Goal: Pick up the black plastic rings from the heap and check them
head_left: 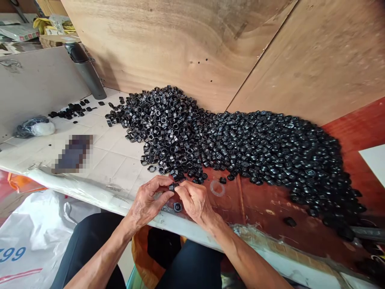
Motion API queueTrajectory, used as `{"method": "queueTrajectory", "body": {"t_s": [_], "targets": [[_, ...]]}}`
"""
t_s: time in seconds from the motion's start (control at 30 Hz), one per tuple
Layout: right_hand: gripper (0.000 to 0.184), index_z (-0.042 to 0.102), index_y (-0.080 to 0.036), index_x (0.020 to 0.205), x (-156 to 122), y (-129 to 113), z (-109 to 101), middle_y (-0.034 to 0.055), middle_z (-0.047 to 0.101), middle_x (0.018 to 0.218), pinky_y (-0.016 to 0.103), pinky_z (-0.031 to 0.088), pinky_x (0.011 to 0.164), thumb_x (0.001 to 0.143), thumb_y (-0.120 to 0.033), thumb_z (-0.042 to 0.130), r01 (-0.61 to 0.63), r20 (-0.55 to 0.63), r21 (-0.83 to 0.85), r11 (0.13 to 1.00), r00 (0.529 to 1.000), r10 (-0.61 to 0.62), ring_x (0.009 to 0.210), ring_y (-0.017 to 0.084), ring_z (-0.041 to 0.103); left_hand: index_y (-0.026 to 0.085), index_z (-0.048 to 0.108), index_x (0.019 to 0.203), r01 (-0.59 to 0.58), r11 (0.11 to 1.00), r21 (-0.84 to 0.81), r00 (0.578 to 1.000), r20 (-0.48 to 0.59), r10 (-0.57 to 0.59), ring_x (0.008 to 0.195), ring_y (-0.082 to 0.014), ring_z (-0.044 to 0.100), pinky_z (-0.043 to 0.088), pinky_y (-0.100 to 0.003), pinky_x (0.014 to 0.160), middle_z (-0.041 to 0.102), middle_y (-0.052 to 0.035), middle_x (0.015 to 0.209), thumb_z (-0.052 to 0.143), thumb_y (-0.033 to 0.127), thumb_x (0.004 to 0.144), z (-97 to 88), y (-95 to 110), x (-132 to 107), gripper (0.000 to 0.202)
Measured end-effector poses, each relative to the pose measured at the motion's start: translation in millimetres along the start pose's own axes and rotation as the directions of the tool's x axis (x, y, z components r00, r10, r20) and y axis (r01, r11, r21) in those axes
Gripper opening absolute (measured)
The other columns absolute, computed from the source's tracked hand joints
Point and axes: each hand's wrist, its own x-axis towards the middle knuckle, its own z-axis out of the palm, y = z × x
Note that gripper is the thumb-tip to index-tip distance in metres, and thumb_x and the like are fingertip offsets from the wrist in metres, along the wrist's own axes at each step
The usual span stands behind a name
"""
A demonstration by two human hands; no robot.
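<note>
Near the table's front edge, my left hand (152,198) pinches a small black plastic ring-shaped part (172,187) between thumb and fingers. My right hand (194,198) meets it from the other side, its thumb and forefinger closed on the same part. Just below the fingertips a loose black cap (177,206) lies on the table. Beyond both hands rises a heap of black ring-shaped parts (168,120). It runs rightward into a wide heap of black caps (270,144).
At the left stand a dark grey bottle (90,76) and a plastic-wrapped bundle (36,126). A pixelated flat object (73,154) lies on the pale tabletop (111,164). Plywood boards (180,44) wall off the back. An orange bag (141,257) hangs open below the edge.
</note>
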Motion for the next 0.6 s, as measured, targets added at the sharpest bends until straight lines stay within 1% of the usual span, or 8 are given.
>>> {"method": "queueTrajectory", "body": {"t_s": [0.07, 0.13, 0.17, 0.23, 0.33, 0.4, 0.53, 0.6], "targets": [[0.017, 0.069, -0.02, 0.094, -1.6, -1.1, -0.2, -0.0033, 0.061, 0.064, 0.023, 0.045, 0.055, 0.102, -0.03, 0.058, -0.016, 0.019, 0.029, 0.999, 1.0, 0.015, 0.053, 0.012, 0.056, 0.019, 0.069, 0.111, 0.025, 0.999, -0.026, 1.0, -0.002, -0.025, 0.089, -0.0186, 0.078, 0.071, -0.035, 0.079, 0.07, -0.0109, 0.125, 0.071, 0.027, 0.098, 0.4, 0.3, -0.1, 0.016], [0.018, 0.069, -0.018, 0.113, -2.1, -2.1, -1.0, 0.0007, 0.07, 0.078, 0.024, 0.05, 0.06, 0.101, -0.027, 0.059, -0.005, 0.037, 0.053, 0.999, 0.999, 0.003, 0.061, 0.014, 0.063, 0.019, 0.069, 0.11, 0.036, 0.999, -0.037, 0.999, -0.005, -0.037, 0.086, -0.0176, 0.078, 0.071, -0.035, 0.079, 0.07, -0.0108, 0.126, 0.072, 0.027, 0.098, 1.0, 0.5, -0.2, 0.015], [0.02, 0.069, -0.018, 0.116, -1.9, -2.3, -1.5, 0.003, 0.073, 0.086, 0.025, 0.052, 0.064, 0.102, -0.025, 0.058, 0.012, 0.04, 0.057, 0.998, 0.999, -0.014, 0.066, 0.015, 0.066, 0.019, 0.069, 0.11, 0.036, 0.999, -0.038, 0.999, -0.009, -0.036, 0.087, -0.018, 0.079, 0.071, -0.035, 0.079, 0.069, -0.0103, 0.125, 0.072, 0.026, 0.097, 1.2, 0.7, -0.2, 0.015], [0.019, 0.072, -0.019, 0.114, -0.5, -1.9, -2.6, 0.0061, 0.074, 0.095, 0.027, 0.055, 0.069, 0.102, -0.023, 0.058, 0.044, 0.034, 0.057, 0.997, 0.998, -0.046, 0.074, 0.016, 0.068, 0.019, 0.069, 0.109, 0.036, 0.998, -0.044, 0.999, -0.016, -0.036, 0.088, -0.019, 0.079, 0.071, -0.035, 0.078, 0.07, -0.0095, 0.124, 0.073, 0.026, 0.096, 1.5, 1.1, -0.2, 0.015], [0.016, 0.075, -0.02, 0.111, 2.0, -1.3, -3.9, 0.0069, 0.073, 0.097, 0.027, 0.056, 0.069, 0.099, -0.024, 0.064, 0.056, 0.017, 0.079, 0.995, 0.998, -0.058, 0.078, 0.017, 0.069, 0.019, 0.069, 0.11, 0.046, 0.997, -0.06, 0.999, -0.018, -0.047, 0.088, -0.0193, 0.079, 0.071, -0.036, 0.079, 0.069, -0.0095, 0.124, 0.074, 0.027, 0.096, 1.5, 0.9, -0.4, 0.016], [0.016, 0.076, -0.021, 0.11, 2.7, -1.8, -4.4, 0.006, 0.073, 0.099, 0.027, 0.056, 0.069, 0.098, -0.023, 0.066, 0.039, 0.008, 0.111, 0.993, 0.999, -0.04, 0.077, 0.017, 0.068, 0.019, 0.069, 0.111, 0.054, 0.997, -0.056, 0.998, -0.015, -0.054, 0.091, -0.0206, 0.079, 0.071, -0.038, 0.082, 0.069, -0.0105, 0.125, 0.073, 0.027, 0.097, 1.3, 0.1, -0.7, 0.017], [0.016, 0.075, -0.022, 0.108, 1.8, -2.8, -3.8, 0.0037, 0.074, 0.096, 0.026, 0.056, 0.068, 0.094, -0.018, 0.069, -0.011, -0.02, 0.171, 0.985, 1.0, 0.014, 0.076, 0.016, 0.067, 0.02, 0.069, 0.112, 0.045, 0.999, -0.031, 0.999, -0.013, -0.045, 0.106, -0.0253, 0.078, 0.07, -0.041, 0.09, 0.069, -0.0112, 0.127, 0.072, 0.026, 0.097, 0.9, -1.2, -1.1, 0.016], [0.015, 0.075, -0.023, 0.107, 1.4, -2.1, -2.8, 0.0037, 0.075, 0.098, 0.026, 0.057, 0.07, 0.093, -0.017, 0.071, -0.012, -0.023, 0.186, 0.983, 1.0, 0.017, 0.077, 0.016, 0.069, 0.02, 0.07, 0.112, 0.041, 0.999, -0.021, 0.999, -0.009, -0.041, 0.109, -0.0258, 0.077, 0.069, -0.042, 0.092, 0.07, -0.0106, 0.127, 0.071, 0.026, 0.097, 1.1, -0.7, -0.7, 0.016]]}}
